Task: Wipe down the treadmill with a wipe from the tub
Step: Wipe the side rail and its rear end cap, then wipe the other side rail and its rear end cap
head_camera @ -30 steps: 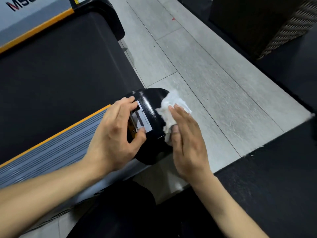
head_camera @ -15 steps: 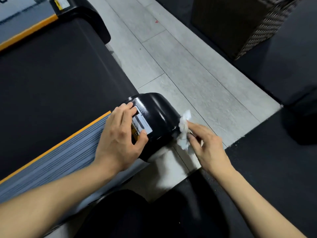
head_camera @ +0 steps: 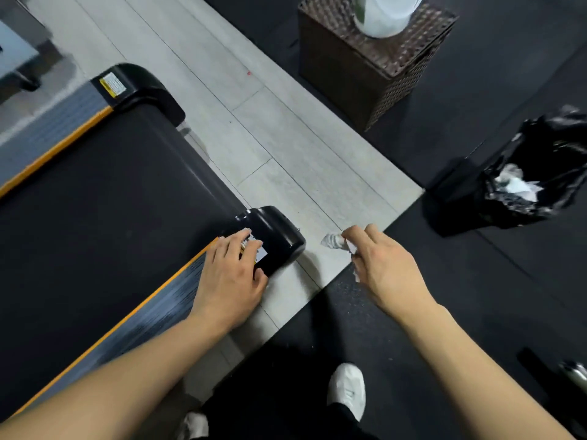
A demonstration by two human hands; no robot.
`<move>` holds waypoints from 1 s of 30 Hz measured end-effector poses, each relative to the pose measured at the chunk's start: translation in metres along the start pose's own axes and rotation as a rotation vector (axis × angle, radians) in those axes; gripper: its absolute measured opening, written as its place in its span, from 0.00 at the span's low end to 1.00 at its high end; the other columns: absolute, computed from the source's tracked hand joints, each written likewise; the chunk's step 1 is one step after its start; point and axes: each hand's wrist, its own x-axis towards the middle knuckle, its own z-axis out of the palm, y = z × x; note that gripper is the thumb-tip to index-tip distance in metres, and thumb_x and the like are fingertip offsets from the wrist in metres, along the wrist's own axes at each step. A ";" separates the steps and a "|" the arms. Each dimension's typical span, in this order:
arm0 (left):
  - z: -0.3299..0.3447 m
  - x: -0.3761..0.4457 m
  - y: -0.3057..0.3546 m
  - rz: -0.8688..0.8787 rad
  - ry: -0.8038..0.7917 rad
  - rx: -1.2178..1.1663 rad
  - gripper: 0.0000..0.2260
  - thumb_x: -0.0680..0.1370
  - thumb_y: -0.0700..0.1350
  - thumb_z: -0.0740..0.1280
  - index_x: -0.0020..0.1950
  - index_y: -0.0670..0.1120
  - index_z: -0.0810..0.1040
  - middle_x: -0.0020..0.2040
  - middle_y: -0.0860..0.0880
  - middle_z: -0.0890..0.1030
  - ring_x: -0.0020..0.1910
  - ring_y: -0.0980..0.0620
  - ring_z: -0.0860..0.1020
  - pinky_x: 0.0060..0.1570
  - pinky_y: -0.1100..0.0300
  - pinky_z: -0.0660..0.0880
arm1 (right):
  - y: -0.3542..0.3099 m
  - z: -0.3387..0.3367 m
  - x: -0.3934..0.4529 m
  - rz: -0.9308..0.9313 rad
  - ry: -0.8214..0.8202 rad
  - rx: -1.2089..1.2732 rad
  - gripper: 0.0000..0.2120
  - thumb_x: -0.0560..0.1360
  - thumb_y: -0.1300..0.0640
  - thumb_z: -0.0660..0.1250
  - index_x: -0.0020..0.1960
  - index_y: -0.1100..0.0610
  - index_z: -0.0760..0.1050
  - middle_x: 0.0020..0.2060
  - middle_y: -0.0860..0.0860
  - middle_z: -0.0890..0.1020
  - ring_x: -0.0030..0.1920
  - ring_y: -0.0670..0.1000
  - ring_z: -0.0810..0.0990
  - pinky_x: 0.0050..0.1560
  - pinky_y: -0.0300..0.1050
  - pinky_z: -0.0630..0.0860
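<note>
The right hand (head_camera: 386, 269) is curled around a crumpled wipe (head_camera: 332, 241), a twist of it poking out past the fingertips, and it hangs over the line where the pale floor (head_camera: 286, 147) meets the dark mat (head_camera: 476, 312), clear of the machine. The left hand (head_camera: 230, 274) rests on the near rear corner of the treadmill (head_camera: 95, 217), fingers spread and lightly bent over the glossy black end cap (head_camera: 276, 233) and its label, bracing rather than gripping.

With the wipe balled up and off the surface, I'd judge the wiping of this corner finished, perhaps the whole job; what looks left is getting rid of the wipe. A bin with a black liner (head_camera: 521, 185) stands off to the right with white scraps already in it. A white tub (head_camera: 386, 14) sits on a woven brown box (head_camera: 374, 61) further back.

Room is generous: open floor lies between the right hand and the bin, nothing in the path. The edges to mind are the end cap just beside the left hand and the belt's orange-trimmed side rail (head_camera: 152, 300). A white shoe (head_camera: 346, 389) stands on the mat below.
</note>
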 end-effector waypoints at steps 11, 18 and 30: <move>-0.273 -0.024 0.130 0.046 0.077 -0.043 0.21 0.74 0.48 0.58 0.65 0.45 0.77 0.70 0.44 0.73 0.65 0.43 0.72 0.73 0.49 0.61 | -0.084 -0.266 -0.022 -0.129 -0.042 0.111 0.20 0.74 0.64 0.63 0.64 0.51 0.72 0.43 0.46 0.74 0.44 0.53 0.74 0.48 0.50 0.71; -0.382 -0.022 0.157 0.036 0.196 -0.037 0.20 0.75 0.46 0.63 0.66 0.45 0.76 0.70 0.44 0.73 0.66 0.41 0.72 0.72 0.46 0.64 | -0.122 -0.378 0.006 -0.266 0.202 -0.036 0.14 0.68 0.64 0.74 0.50 0.51 0.78 0.40 0.45 0.78 0.40 0.53 0.76 0.42 0.50 0.68; -0.492 0.063 0.141 -0.098 0.270 -0.097 0.21 0.76 0.51 0.56 0.67 0.47 0.75 0.72 0.45 0.72 0.68 0.43 0.68 0.72 0.44 0.65 | -0.177 -0.485 0.114 -0.302 0.102 0.070 0.11 0.70 0.65 0.72 0.49 0.53 0.77 0.49 0.46 0.69 0.36 0.51 0.72 0.33 0.45 0.70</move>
